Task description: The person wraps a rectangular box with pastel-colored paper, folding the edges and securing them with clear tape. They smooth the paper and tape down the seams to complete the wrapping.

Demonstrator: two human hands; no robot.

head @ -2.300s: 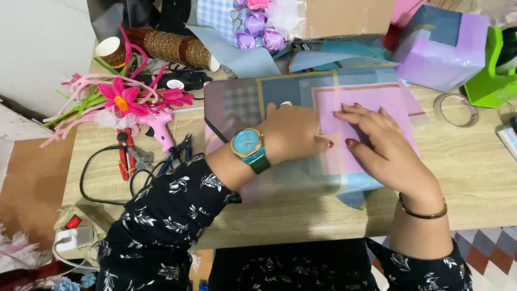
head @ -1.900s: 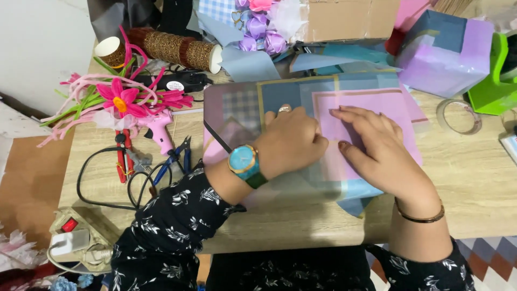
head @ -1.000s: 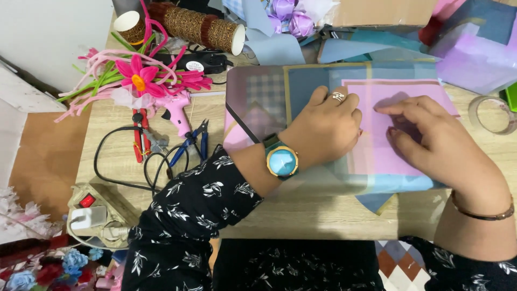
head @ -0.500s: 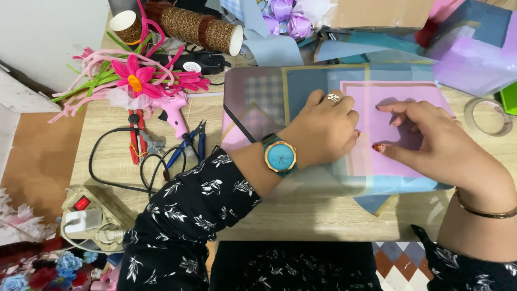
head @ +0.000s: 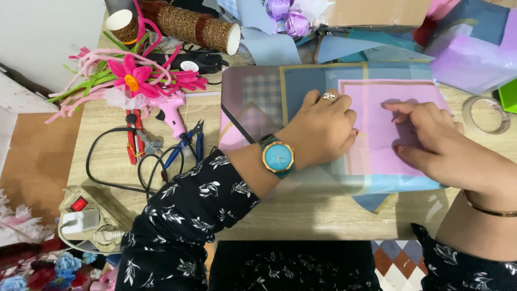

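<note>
I judge the step in hand to be flattening a stack of thin translucent wrapping sheets in pink and blue (head: 377, 129), which lies at centre frame on the light wooden table (head: 301, 215). My left hand (head: 323, 129), curled loosely, presses knuckles-down on the stack's middle and grips nothing. My right hand (head: 436, 145), at centre right, lies with fingers spread flat on the pink square. The next move, I reckon, calls for steady pressure without letting the layers slip. A pink glue gun (head: 173, 114) rests upper left.
</note>
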